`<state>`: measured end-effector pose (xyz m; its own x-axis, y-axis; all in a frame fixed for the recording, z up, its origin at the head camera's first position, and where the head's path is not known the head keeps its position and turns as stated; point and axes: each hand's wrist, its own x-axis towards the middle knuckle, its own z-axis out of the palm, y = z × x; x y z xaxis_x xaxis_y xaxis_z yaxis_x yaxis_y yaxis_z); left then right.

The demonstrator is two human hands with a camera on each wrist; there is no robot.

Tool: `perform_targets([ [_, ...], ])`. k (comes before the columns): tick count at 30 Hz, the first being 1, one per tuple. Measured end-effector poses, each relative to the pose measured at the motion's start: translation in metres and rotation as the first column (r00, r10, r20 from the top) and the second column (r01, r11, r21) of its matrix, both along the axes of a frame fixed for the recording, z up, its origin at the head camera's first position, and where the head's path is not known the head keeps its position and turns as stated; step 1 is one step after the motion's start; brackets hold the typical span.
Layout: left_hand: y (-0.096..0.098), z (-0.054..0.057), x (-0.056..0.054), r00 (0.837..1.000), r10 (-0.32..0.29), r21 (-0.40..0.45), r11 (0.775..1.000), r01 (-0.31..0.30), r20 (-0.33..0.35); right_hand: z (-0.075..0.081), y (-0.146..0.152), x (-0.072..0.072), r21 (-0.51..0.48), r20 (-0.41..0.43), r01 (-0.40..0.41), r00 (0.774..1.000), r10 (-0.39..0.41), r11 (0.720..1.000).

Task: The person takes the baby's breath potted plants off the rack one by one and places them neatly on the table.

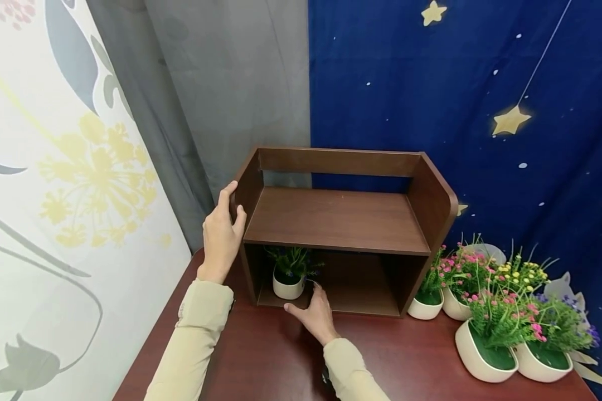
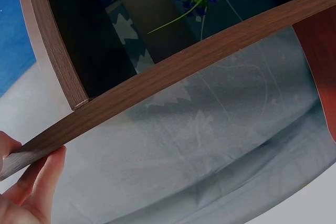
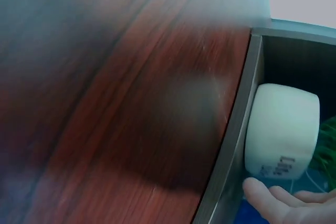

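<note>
A brown wooden desktop shelf (image 1: 338, 220) with two levels stands on the table. My left hand (image 1: 221, 236) grips the edge of its left side panel; in the left wrist view the panel edge (image 2: 142, 83) lies between thumb and fingers. On the lower level, toward the left, sits a potted plant (image 1: 288, 288) in a white pot with green blades and small purple flowers. My right hand (image 1: 316, 318) is just right of and in front of that pot, thumb spread from the fingers. Lettering marks the white pot (image 3: 283, 129) in the right wrist view, with the right fingertips close beside it.
Several potted artificial plants with pink, yellow and purple flowers, such as a front pink one (image 1: 486, 351), stand on the red-brown table (image 1: 261, 356) right of the shelf. Grey and blue star-patterned curtains (image 1: 381, 72) hang behind. A white floral panel (image 1: 80, 195) rises at left.
</note>
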<state>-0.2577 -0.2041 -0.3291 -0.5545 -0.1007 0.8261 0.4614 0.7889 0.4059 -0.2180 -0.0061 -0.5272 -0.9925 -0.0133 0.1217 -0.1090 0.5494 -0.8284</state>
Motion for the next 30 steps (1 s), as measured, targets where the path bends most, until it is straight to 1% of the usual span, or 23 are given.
perform_targets([
  [5,0.004,-0.002,0.000,1.000,-0.009,-0.002,1.000,0.009,0.011,-0.006,-0.011,-0.010,-0.001,-0.034,0.030,0.999,-0.030,1.000],
  [8,0.006,-0.003,0.000,1.000,-0.008,-0.002,1.000,0.008,0.011,-0.009,-0.015,-0.014,-0.007,-0.038,0.050,0.998,-0.050,0.999],
  [11,0.005,-0.005,-0.001,1.000,-0.001,0.002,1.000,0.001,0.002,-0.012,-0.019,-0.015,-0.011,-0.037,0.040,0.999,-0.040,0.999],
  [16,0.003,-0.006,-0.002,1.000,-0.004,-0.006,1.000,0.004,-0.014,-0.017,-0.027,-0.017,0.012,-0.082,0.026,0.996,-0.025,1.000],
  [22,0.002,-0.003,-0.003,1.000,-0.015,-0.014,1.000,0.015,-0.015,-0.016,-0.036,-0.026,0.050,-0.112,0.081,0.991,-0.075,0.995],
  [26,-0.001,-0.002,-0.002,1.000,-0.004,-0.016,1.000,0.003,-0.021,-0.014,-0.043,-0.030,0.079,-0.093,0.103,0.991,-0.096,0.992],
  [30,-0.002,-0.003,-0.001,1.000,-0.002,-0.017,1.000,0.002,-0.007,-0.013,-0.047,-0.032,0.103,-0.047,0.161,0.986,-0.157,0.981],
])
